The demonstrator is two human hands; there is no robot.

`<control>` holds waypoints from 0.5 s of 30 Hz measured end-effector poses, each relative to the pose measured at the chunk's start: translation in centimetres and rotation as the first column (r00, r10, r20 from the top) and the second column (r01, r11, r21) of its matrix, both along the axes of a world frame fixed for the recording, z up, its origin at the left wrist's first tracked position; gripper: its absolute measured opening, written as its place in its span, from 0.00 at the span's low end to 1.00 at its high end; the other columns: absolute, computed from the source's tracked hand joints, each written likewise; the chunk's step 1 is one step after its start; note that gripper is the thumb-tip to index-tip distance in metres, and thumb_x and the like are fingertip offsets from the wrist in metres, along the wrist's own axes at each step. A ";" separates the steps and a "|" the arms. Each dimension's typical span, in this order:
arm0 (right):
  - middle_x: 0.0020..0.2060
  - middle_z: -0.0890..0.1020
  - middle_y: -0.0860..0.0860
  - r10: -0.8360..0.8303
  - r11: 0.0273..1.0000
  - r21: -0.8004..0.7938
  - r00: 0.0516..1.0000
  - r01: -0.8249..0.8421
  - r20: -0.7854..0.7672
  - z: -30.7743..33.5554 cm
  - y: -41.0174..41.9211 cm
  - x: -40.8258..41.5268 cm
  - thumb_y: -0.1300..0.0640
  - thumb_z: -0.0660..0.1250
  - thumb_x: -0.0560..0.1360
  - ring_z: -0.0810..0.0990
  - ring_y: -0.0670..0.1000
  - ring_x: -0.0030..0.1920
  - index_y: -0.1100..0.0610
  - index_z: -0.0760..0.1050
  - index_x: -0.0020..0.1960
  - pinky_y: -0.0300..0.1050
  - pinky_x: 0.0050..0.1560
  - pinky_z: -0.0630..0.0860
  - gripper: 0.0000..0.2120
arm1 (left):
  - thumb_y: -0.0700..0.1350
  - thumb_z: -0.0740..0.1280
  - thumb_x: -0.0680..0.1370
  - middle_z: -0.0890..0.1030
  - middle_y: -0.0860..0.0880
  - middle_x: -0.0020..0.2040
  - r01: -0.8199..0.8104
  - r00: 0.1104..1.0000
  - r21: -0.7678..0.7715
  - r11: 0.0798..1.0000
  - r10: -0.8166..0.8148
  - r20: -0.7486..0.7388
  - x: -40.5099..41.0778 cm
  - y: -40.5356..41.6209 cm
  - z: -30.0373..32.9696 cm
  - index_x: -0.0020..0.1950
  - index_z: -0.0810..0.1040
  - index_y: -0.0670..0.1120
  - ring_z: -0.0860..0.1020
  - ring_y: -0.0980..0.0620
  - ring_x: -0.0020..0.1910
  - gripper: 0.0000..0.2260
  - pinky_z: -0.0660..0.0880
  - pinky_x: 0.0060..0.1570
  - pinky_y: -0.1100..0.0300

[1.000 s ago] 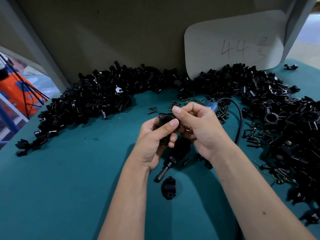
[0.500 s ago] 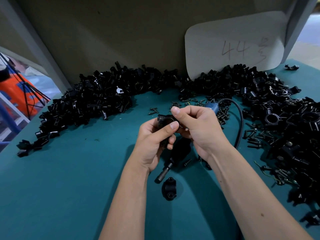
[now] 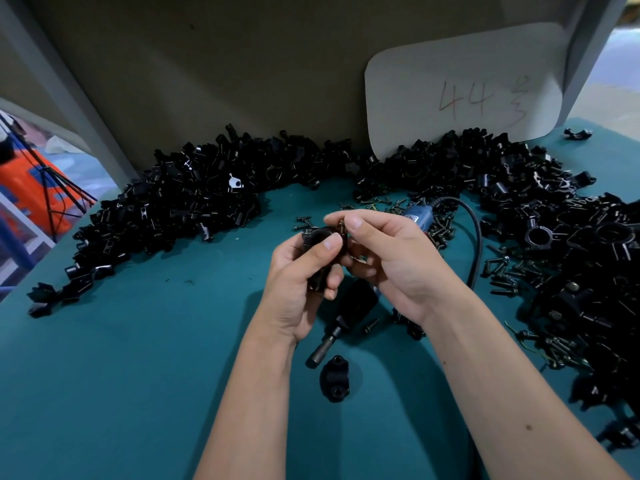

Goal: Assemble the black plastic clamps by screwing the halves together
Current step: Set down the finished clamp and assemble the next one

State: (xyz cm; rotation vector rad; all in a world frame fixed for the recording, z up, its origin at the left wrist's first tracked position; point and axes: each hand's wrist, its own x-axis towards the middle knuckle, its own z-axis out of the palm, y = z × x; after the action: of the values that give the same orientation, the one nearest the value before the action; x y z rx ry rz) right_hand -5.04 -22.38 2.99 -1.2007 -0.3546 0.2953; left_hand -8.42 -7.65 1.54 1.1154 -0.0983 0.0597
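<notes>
While left hand grips clamp | right hand pinches half-hidden screw

Clamp parts lay heaped along the worktop rear and right. A clamp half lay nearest, before the screwdriver.

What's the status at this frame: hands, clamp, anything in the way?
Left hand grips black clamp. Right hand pinches a screw at the clamp's top. Electric screwdriver lies on the table below, untouched. Nothing blocking.
</notes>
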 end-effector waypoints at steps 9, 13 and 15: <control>0.42 0.86 0.55 -0.075 0.996 -0.044 0.996 0.077 0.040 -0.1 -0.1 0.1 0.57 0.70 0.81 0.80 0.50 0.32 0.56 0.87 0.49 0.48 0.40 0.79 0.07 | 0.36 0.73 0.72 0.80 0.44 0.41 0.096 0.990 -0.058 0.994 -0.102 -0.101 -0.2 -0.1 0.0 0.50 0.80 0.40 0.78 0.53 0.32 0.08 0.78 0.31 0.64; 0.40 0.85 0.50 -0.071 0.997 -0.030 0.996 0.073 0.057 -0.1 -0.2 0.2 0.58 0.70 0.80 0.82 0.47 0.37 0.56 0.86 0.49 0.45 0.42 0.81 0.06 | 0.37 0.73 0.72 0.83 0.45 0.41 0.091 0.992 -0.022 0.996 -0.093 -0.087 -0.1 0.3 0.1 0.51 0.78 0.41 0.78 0.53 0.30 0.09 0.77 0.29 0.64; 0.36 0.84 0.49 -0.092 0.995 -0.021 0.994 0.093 0.060 -0.1 -0.1 0.2 0.58 0.73 0.78 0.81 0.48 0.36 0.58 0.85 0.48 0.44 0.39 0.80 0.04 | 0.37 0.73 0.73 0.84 0.44 0.41 0.094 0.992 -0.008 0.995 -0.095 -0.078 -0.1 0.4 0.1 0.51 0.77 0.41 0.78 0.53 0.30 0.10 0.76 0.29 0.65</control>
State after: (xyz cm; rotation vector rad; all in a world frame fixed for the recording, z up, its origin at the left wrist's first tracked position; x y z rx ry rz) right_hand -4.81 -22.51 2.84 -1.2474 -0.3466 0.1843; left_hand -8.51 -7.28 1.63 1.1063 -0.0811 -0.0683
